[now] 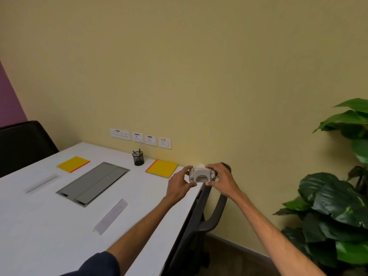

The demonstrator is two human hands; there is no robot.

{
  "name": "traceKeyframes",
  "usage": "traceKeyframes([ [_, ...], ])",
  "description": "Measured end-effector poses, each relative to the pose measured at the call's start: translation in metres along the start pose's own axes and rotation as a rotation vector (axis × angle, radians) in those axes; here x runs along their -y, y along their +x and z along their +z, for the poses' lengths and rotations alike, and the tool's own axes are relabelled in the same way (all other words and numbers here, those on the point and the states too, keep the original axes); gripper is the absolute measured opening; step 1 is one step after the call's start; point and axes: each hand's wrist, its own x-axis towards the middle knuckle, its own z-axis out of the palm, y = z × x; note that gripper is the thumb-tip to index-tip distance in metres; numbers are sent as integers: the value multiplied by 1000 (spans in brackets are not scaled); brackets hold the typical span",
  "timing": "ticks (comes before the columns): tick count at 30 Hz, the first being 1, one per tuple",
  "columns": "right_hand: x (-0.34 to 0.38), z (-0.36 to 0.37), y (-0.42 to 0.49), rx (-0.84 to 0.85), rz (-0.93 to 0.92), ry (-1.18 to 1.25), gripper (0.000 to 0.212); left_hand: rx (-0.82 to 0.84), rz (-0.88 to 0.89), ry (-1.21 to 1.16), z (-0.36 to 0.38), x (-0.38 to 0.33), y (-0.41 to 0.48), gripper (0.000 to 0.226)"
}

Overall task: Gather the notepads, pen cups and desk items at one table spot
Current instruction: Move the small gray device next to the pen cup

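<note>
Both hands hold a small grey hole punch (201,174) at the far right corner of the white table (39,226). The left hand (180,183) pinches one end and the right hand (221,179) curls round the other. I cannot tell whether it rests on the top or is lifted. Just beside it lies a yellow notepad (161,168), with a black pen cup (138,158) behind it by the wall. A second notepad (73,163) lies well apart, past the grey cable hatch (93,183). Two clear rulers (110,216) (40,183) lie nearer. A dark chair (215,208) stands under the corner, and a leafy plant (338,196) fills the right.
</note>
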Motion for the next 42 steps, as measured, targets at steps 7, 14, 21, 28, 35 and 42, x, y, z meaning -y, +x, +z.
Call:
traceKeyframes([
  [7, -61, -15, 87, 122, -73, -88, 58, -4, 117, 227, 38, 15, 95, 64],
  [14, -93, 16, 154, 232, -159, -101, 58, 73, 92, 409, 51, 59, 143, 60],
  [21, -118, 65, 223, 344, -293, -87, 57, 79, -30, 528, 69, 95, 175, 55],
  [28, -145, 97, 297, 459, -477, -52, 42, 30, -252, 642, 76, 102, 211, 49],
  [35, -154, 110, 347, 500, -589, -8, 35, 9, -394, 754, 85, 96, 234, 55],
  [42, -159, 114, 371, 690, -536, 120, 21, 24, -368, 806, 91, 109, 249, 64],
])
